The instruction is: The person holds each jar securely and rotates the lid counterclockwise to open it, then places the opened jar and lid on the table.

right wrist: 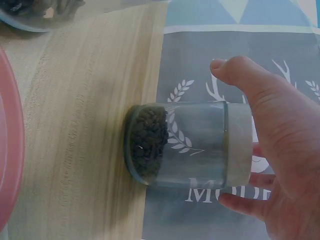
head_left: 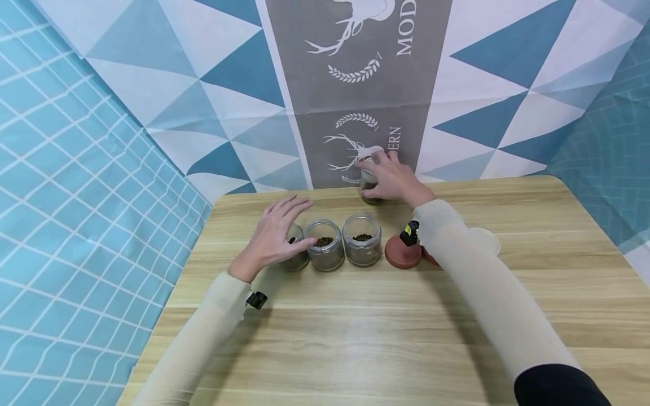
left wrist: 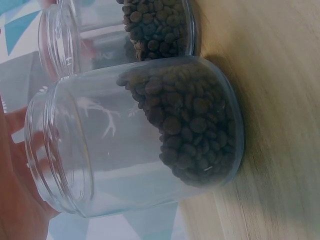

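Note:
Three lidless clear glass jars stand side by side mid-table: a left jar (head_left: pixel 295 264), a middle jar (head_left: pixel 326 261) and a right jar (head_left: pixel 363 255). Small dark brown pellets (left wrist: pixel 192 125) partly fill them, banked to one side in the nearest jar of the left wrist view. My left hand (head_left: pixel 276 232) is spread beside the left jar, thumb extended toward the middle jar's rim. At the table's back edge my right hand (head_left: pixel 390 177) reaches around the pale lid (right wrist: pixel 239 145) of another jar (right wrist: pixel 197 145), also part-filled with dark pieces. Its thumb stands apart from that jar.
One red lid (head_left: pixel 402 253) lies right of the open jars, a second red lid (head_left: pixel 430 257) partly under my right sleeve. Farther right is a whitish lid (head_left: pixel 489 241). A patterned cloth (head_left: pixel 244 113) hangs behind the wooden table (head_left: pixel 325 338).

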Demonstrator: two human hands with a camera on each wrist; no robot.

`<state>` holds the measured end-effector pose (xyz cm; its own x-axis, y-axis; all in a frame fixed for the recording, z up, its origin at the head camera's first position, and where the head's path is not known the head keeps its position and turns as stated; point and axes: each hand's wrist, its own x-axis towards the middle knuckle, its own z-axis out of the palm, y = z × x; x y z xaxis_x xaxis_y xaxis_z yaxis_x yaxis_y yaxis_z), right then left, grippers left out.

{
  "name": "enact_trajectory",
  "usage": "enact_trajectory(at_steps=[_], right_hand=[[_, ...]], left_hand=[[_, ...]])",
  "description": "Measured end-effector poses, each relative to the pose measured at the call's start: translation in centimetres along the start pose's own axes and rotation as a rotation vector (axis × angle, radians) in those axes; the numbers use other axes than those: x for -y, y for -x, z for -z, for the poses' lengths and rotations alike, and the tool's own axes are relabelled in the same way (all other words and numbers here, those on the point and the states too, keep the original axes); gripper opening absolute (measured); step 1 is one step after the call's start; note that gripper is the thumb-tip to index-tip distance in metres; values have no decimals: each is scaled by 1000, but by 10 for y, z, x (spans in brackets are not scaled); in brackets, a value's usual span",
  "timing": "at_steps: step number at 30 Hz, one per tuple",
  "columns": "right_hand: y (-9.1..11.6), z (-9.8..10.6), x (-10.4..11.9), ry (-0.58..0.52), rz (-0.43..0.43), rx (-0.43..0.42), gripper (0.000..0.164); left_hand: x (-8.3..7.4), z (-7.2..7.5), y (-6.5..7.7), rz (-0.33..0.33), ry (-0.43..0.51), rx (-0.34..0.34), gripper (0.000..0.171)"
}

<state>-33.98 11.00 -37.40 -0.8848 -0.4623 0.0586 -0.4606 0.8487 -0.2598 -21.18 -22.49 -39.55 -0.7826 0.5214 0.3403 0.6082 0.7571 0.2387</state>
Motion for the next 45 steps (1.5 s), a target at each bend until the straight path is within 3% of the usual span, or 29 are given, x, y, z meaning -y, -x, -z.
enact_trajectory(at_steps=[11,25,45], right_hand=[[1,-5,0,-8,-9,5,79],[2,2,3,16,-6,15,52],[3,8,5,23,42,33,51]], left_hand=[[-1,-1,0,3,0,-6,125],[0,-4,1,8,-4,0,124],[-1,-2,0,6,-2,6,123]])
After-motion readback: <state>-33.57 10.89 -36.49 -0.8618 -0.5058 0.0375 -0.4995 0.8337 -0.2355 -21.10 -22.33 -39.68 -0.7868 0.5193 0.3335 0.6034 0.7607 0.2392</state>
